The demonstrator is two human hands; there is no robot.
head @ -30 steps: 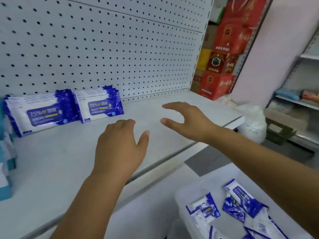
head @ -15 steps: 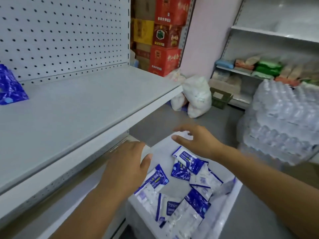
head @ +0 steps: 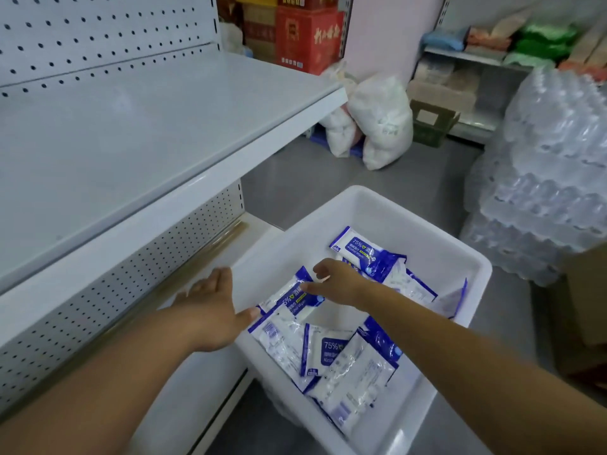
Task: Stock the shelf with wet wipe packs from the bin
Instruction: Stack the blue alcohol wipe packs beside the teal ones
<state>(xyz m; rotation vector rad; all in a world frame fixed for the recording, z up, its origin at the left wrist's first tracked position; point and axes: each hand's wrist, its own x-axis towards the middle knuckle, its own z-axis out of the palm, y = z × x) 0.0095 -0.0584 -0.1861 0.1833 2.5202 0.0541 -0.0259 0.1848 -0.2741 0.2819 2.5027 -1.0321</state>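
Note:
A white plastic bin (head: 423,221) stands on the floor beside the shelf unit and holds several blue-and-white wet wipe packs (head: 348,366). My right hand (head: 338,284) reaches down into the bin, fingers spread and loosely curled just over one pack (head: 294,298), holding nothing. My left hand (head: 213,310) hovers open at the bin's left rim, thumb pointing toward the packs. The white shelf (head: 147,126) above and to the left shows a bare surface in this view.
A pegboard back panel (head: 98,27) rises behind the shelf. Red cartons (head: 305,31) and white sacks (head: 377,126) sit beyond the shelf end. Stacked shrink-wrapped water bottles (head: 551,165) stand right of the bin, with another stocked shelf (head: 492,57) behind.
My view swung from the shelf down and right to the bin. Both hands dropped from above the shelf; the right one now reaches into the bin over a pack.

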